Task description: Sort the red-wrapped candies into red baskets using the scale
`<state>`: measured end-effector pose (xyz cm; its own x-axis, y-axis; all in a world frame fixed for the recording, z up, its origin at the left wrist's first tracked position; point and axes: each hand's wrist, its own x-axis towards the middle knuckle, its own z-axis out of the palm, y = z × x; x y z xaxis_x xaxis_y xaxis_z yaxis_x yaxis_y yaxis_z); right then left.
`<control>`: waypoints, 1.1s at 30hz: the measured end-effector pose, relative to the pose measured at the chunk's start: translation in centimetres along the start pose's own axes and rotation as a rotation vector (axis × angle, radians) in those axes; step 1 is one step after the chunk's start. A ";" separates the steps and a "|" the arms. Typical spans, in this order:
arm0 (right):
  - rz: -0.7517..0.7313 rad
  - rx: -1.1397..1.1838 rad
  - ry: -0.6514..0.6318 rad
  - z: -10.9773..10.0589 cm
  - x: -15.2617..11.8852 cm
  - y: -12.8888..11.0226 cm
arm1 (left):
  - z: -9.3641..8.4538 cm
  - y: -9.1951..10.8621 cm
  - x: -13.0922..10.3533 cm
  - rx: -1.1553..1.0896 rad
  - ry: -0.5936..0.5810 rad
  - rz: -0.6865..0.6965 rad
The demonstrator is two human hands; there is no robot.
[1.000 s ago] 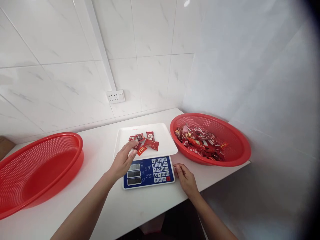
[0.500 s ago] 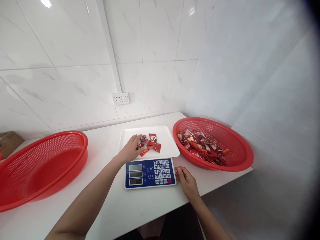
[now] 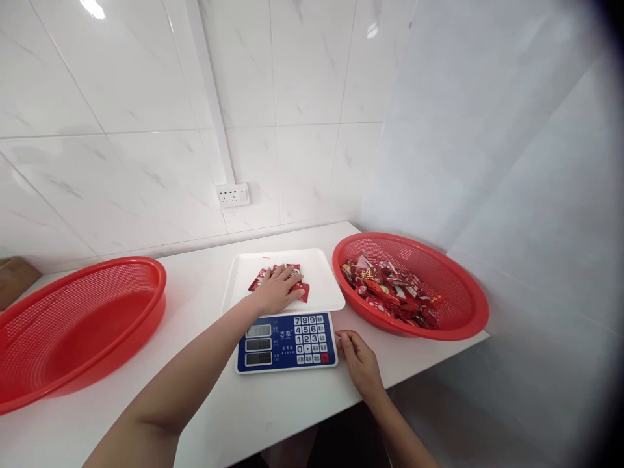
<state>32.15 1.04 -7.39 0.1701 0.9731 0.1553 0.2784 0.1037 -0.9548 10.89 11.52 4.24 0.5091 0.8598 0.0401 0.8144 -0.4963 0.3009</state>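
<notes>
Several red packets (image 3: pixel 305 294) lie on the white tray (image 3: pixel 322 276) beneath the left hand (image 3: pixel 277 289), fingers spread, nothing gripped. Right hand (image 3: pixel 359 364), beside the scale (image 3: pixel 285 361): fingers curled, contents unclear. Judged: small portion out; larger heap (image 3: pixel 390 286) left in red basket (image 3: pixel 458 286) beyond right hand.

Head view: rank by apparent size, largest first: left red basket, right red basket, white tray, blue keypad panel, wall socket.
Left red basket, even cut off by the frame
Right red basket
White tray and blue keypad panel: too alike to rank
Wall socket
</notes>
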 end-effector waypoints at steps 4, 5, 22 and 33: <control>0.000 -0.001 -0.017 0.0 0.0 0.3 | -0.4 -0.4 -0.8 -0.022 0.012 0.008; -0.002 0.000 -0.020 0.0 0.0 0.3 | -0.7 -0.6 -1.1 -0.034 0.021 0.004; 0.047 0.018 -0.027 0.0 0.1 0.8 | -2.0 -3.1 -5.4 -0.052 0.222 -0.146; 0.070 0.036 -0.058 0.1 0.1 0.9 | -1.1 -2.8 -5.1 -0.041 0.229 -0.063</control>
<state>32.31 1.23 -8.29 0.1330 0.9884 0.0736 0.2334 0.0409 -0.9715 5.66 8.64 4.25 0.3769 0.8963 0.2336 0.8283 -0.4391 0.3480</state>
